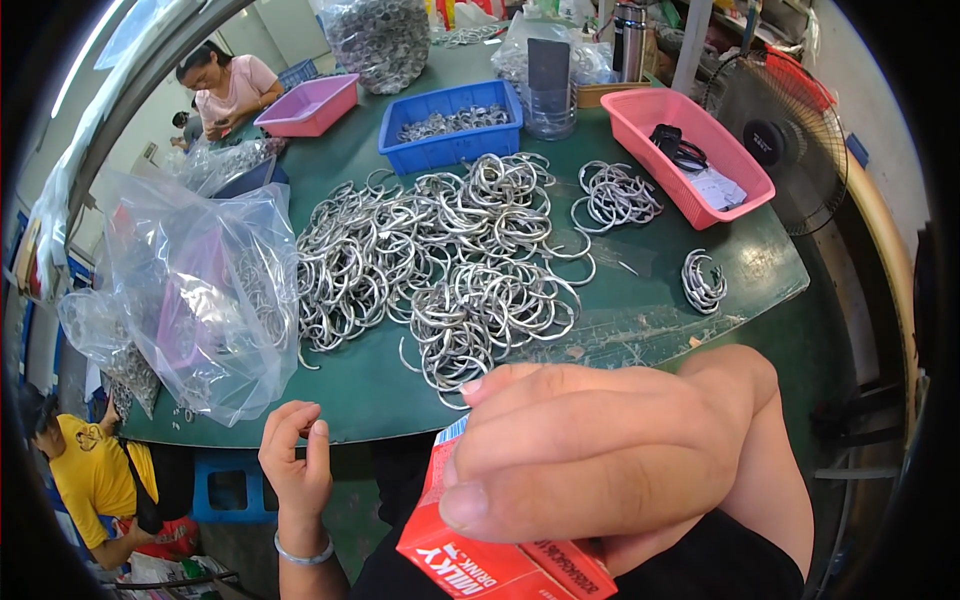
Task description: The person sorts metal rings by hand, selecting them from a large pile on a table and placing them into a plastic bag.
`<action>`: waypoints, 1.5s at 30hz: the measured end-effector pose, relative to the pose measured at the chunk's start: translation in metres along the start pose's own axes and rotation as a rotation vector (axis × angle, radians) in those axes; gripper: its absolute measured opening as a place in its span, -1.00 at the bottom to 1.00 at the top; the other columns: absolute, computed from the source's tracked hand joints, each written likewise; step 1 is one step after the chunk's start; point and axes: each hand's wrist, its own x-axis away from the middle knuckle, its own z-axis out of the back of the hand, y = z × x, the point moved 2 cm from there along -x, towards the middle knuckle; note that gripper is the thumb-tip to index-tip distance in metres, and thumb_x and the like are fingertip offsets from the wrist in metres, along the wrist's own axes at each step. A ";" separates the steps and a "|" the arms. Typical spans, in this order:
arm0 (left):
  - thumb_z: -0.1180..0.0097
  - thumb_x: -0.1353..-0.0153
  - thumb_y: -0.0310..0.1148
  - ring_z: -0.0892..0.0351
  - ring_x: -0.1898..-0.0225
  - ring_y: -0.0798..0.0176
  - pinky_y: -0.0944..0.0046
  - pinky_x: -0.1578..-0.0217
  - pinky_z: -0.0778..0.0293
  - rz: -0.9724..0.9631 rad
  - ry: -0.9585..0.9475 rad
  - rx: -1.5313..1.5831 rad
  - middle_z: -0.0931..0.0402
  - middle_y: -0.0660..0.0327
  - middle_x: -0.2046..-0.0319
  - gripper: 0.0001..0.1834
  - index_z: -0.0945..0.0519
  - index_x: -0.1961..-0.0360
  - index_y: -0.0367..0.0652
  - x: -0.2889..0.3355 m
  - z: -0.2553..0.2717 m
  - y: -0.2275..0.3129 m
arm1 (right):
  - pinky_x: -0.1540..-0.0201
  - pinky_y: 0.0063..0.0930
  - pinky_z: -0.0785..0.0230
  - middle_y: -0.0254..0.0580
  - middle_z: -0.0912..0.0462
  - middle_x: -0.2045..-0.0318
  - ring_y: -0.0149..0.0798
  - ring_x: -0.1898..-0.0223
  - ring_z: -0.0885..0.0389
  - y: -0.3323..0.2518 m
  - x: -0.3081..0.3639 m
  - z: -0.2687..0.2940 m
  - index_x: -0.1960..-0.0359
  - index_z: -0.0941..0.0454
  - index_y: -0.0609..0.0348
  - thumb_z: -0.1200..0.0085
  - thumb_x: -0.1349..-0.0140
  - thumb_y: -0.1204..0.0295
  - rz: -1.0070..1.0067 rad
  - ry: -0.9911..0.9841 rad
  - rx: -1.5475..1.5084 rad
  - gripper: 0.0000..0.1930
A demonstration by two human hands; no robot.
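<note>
Right hand (595,445): is gripping drink carton (480,562)
Left hand (298,460): is hovering, empty, half-curled
Carton: apparently being handled, next needing steadiness

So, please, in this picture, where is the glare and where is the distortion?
In the head view, pale glare streaks the clear plastic bag and glints mark the metal rings; in the head view, the green table's near edge bows and the corners go black; also there, the right hand looks oversized, probably from nearness.
</note>
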 end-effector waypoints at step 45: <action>-0.01 0.00 -0.63 -0.42 0.43 0.34 0.45 0.39 -0.37 0.133 -0.081 0.138 -0.45 0.09 0.36 -0.88 -0.49 0.38 -0.37 0.001 -0.034 -0.005 | 0.13 -0.16 -0.30 0.07 -0.48 0.24 -0.11 0.30 -0.52 0.007 0.012 0.018 0.16 -0.44 0.43 -0.02 -0.13 0.28 0.015 0.016 0.090 -0.61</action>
